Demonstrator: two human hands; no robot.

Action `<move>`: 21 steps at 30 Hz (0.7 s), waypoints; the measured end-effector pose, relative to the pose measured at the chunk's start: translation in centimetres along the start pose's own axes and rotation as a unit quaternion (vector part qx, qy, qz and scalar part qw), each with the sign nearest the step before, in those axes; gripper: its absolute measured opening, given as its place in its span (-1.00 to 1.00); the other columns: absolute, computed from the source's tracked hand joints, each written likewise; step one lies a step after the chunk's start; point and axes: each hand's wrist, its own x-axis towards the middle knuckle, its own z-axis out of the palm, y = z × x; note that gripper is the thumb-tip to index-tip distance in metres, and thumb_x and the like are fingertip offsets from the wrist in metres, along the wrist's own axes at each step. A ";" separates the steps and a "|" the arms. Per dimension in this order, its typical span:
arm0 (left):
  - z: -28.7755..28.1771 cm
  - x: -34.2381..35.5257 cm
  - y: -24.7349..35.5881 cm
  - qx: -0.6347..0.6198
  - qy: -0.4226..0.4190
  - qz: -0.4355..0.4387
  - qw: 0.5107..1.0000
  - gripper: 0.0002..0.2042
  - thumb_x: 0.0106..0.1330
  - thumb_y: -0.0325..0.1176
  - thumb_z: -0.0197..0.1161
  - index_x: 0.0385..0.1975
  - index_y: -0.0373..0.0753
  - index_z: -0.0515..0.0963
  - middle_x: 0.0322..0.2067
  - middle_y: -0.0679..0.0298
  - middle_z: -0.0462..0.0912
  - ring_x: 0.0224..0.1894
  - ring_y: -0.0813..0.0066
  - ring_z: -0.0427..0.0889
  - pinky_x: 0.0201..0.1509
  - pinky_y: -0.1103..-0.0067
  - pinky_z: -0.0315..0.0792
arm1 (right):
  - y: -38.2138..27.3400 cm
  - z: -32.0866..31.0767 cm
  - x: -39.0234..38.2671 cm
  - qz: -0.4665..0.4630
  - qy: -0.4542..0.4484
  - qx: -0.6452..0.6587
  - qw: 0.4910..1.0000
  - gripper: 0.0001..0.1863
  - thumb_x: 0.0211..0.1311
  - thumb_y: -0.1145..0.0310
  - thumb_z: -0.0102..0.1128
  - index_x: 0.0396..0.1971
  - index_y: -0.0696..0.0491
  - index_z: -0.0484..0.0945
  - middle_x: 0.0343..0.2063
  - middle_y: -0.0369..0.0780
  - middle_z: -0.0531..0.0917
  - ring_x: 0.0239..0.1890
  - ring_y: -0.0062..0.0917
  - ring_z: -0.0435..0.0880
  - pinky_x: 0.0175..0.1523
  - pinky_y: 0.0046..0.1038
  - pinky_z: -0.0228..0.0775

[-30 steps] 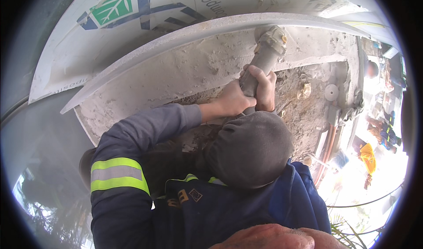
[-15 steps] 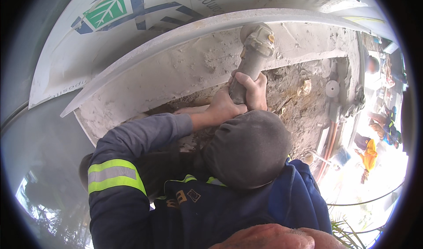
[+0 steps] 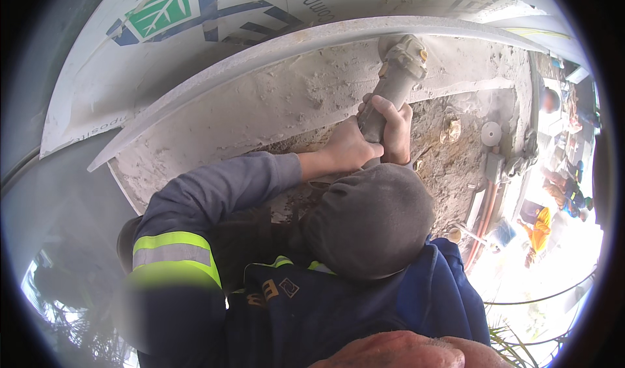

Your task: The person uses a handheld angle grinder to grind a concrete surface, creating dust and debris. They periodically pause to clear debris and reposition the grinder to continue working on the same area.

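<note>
Both my hands are wrapped round the barrel of a dusty angle grinder [image 3: 389,89]. My left hand [image 3: 350,148] closes on its rear end, and my right hand [image 3: 398,132] grips just beside and a little ahead of it. The grinder tilts away from me, its head and disc up against the pale, dust-coated slab [image 3: 312,88] below a thin raised edge [image 3: 260,52]. Haze hangs around the disc, and its contact line is hard to make out. A rounded dark cloth form [image 3: 371,221] hides part of my right forearm.
A large printed panel [image 3: 260,3] stands behind the slab. Rough broken masonry [image 3: 436,147] lies right of my hands, with a white disc [image 3: 491,133] and reddish pipes [image 3: 480,225] beyond. Far right, a person in orange [image 3: 539,230] and another in blue [image 3: 573,195] are bent over.
Both hands and the grinder have shifted right along the slab, with my left forearm reaching further. The grip looks the same.
</note>
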 end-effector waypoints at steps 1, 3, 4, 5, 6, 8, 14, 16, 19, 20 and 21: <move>0.1 0.2 0.0 0.005 0.003 0.000 1.000 -0.36 0.02 -0.25 0.45 0.01 -0.65 0.45 -0.11 -0.22 0.68 -0.01 -0.02 0.73 0.07 0.30 0.60 | -0.1 0.0 0.1 0.002 0.003 0.000 1.000 -0.69 0.16 0.30 0.31 -0.31 0.30 0.65 -0.47 -0.11 0.71 -0.46 -0.46 0.71 -0.30 -0.43 0.58; 0.0 0.9 0.0 0.003 0.010 0.027 1.000 -0.54 0.09 -0.31 0.41 -0.11 -0.55 0.54 -0.23 -0.06 0.72 -0.13 0.14 0.75 -0.05 0.36 0.59 | -0.3 0.0 0.6 0.000 0.005 -0.003 1.000 -0.70 0.16 0.30 0.30 -0.31 0.29 0.65 -0.47 -0.11 0.71 -0.45 -0.46 0.71 -0.29 -0.43 0.58; 0.1 1.1 0.3 0.007 0.012 0.044 0.999 -0.64 0.12 -0.35 0.40 -0.18 -0.50 0.58 -0.29 0.02 0.73 -0.19 0.22 0.76 -0.11 0.39 0.59 | -0.7 -0.3 1.0 -0.010 0.004 -0.001 1.000 -0.70 0.17 0.30 0.30 -0.32 0.29 0.65 -0.47 -0.11 0.71 -0.46 -0.47 0.71 -0.29 -0.43 0.58; 0.1 1.3 0.4 0.004 0.014 0.045 0.999 -0.64 0.12 -0.34 0.40 -0.19 -0.50 0.58 -0.30 0.02 0.73 -0.19 0.23 0.76 -0.12 0.39 0.59 | -0.9 -0.4 1.3 -0.016 0.003 -0.002 1.000 -0.70 0.17 0.30 0.30 -0.32 0.29 0.65 -0.47 -0.11 0.71 -0.46 -0.47 0.71 -0.29 -0.43 0.59; 0.1 1.5 0.6 0.002 0.017 0.047 0.999 -0.65 0.12 -0.34 0.40 -0.20 -0.50 0.59 -0.31 0.03 0.73 -0.20 0.23 0.76 -0.12 0.39 0.59 | -1.0 -0.3 1.2 -0.020 0.007 0.009 1.000 -0.70 0.17 0.30 0.30 -0.32 0.29 0.65 -0.47 -0.12 0.71 -0.46 -0.47 0.71 -0.29 -0.44 0.59; 0.1 1.5 1.2 -0.006 0.004 0.029 1.000 -0.59 0.08 -0.30 0.42 -0.17 -0.52 0.58 -0.27 -0.03 0.73 -0.16 0.16 0.77 -0.08 0.37 0.60 | -0.8 -0.3 1.1 -0.028 0.019 0.028 0.999 -0.71 0.16 0.31 0.30 -0.32 0.28 0.65 -0.47 -0.12 0.71 -0.46 -0.47 0.71 -0.29 -0.44 0.59; -1.5 -2.7 -0.6 -0.003 0.023 -0.012 1.000 -0.35 0.02 -0.25 0.45 0.09 -0.54 0.46 -0.07 -0.17 0.68 0.04 0.02 0.72 0.10 0.33 0.58 | 1.0 2.1 -1.5 0.004 -0.031 -0.008 0.999 -0.68 0.13 0.32 0.35 -0.28 0.29 0.63 -0.47 -0.12 0.71 -0.46 -0.47 0.72 -0.29 -0.44 0.60; -0.7 -3.6 -1.0 -0.023 0.030 -0.001 0.999 -0.30 0.03 -0.25 0.44 0.17 -0.52 0.40 -0.02 -0.17 0.65 0.10 0.02 0.68 0.14 0.33 0.56 | 0.7 1.7 -2.1 0.012 -0.043 -0.009 0.999 -0.65 0.11 0.30 0.39 -0.25 0.30 0.61 -0.47 -0.12 0.71 -0.47 -0.47 0.70 -0.31 -0.44 0.58; -0.8 -3.6 -1.7 -0.005 0.017 0.002 1.000 -0.20 0.11 -0.22 0.55 0.30 -0.44 0.30 0.10 0.02 0.60 0.16 0.26 0.65 0.17 0.40 0.56 | 0.5 1.8 -2.7 0.023 -0.049 -0.005 0.999 -0.63 0.10 0.30 0.40 -0.24 0.29 0.59 -0.47 -0.13 0.70 -0.48 -0.47 0.70 -0.32 -0.43 0.56; -0.6 -3.5 -2.2 -0.023 0.027 0.018 0.999 -0.21 0.08 -0.22 0.52 0.27 -0.47 0.32 0.06 -0.02 0.61 0.14 0.21 0.65 0.17 0.38 0.55 | 0.6 1.8 -2.7 0.027 -0.047 -0.009 0.998 -0.63 0.10 0.29 0.41 -0.24 0.29 0.59 -0.47 -0.13 0.70 -0.47 -0.47 0.70 -0.31 -0.43 0.56; -0.2 -3.5 -2.7 -0.040 0.036 0.035 0.998 -0.22 0.05 -0.22 0.50 0.24 -0.49 0.33 0.03 -0.06 0.63 0.12 0.16 0.66 0.16 0.37 0.55 | 0.9 1.8 -2.8 0.031 -0.044 -0.014 0.998 -0.62 0.09 0.29 0.41 -0.24 0.30 0.59 -0.47 -0.13 0.70 -0.47 -0.47 0.70 -0.30 -0.42 0.56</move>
